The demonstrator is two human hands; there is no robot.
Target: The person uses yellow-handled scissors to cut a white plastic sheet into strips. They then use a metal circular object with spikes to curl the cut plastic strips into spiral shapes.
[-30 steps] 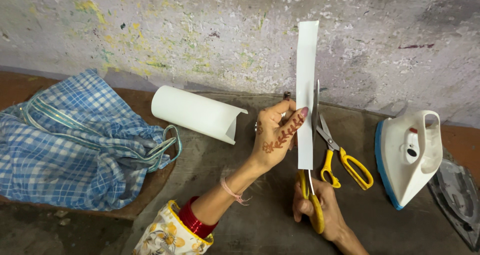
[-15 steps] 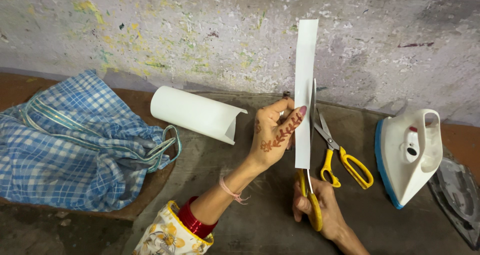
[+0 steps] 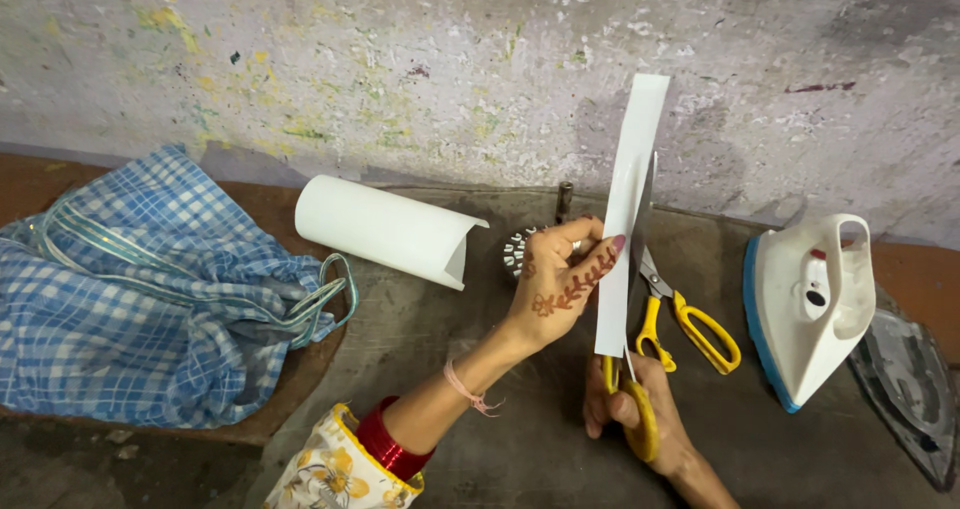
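Checked bag (image 3: 150, 299) sits far left of the strip; paper roll (image 3: 385, 231) left of it; iron (image 3: 812, 304) right; strip (image 3: 625, 219) upright, pinched in left hand (image 3: 560, 284); right hand (image 3: 635, 414) clamps scissors (image 3: 632, 369), blades partway up its edge, upper part looks uncut; spare scissors (image 3: 690, 324) beside.

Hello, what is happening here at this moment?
A person holds a long white paper strip upright with the left hand. The right hand works yellow-handled scissors along the strip's edge. A second pair of scissors, a rolled white sheet, a checked blue bag and an iron lie nearby.
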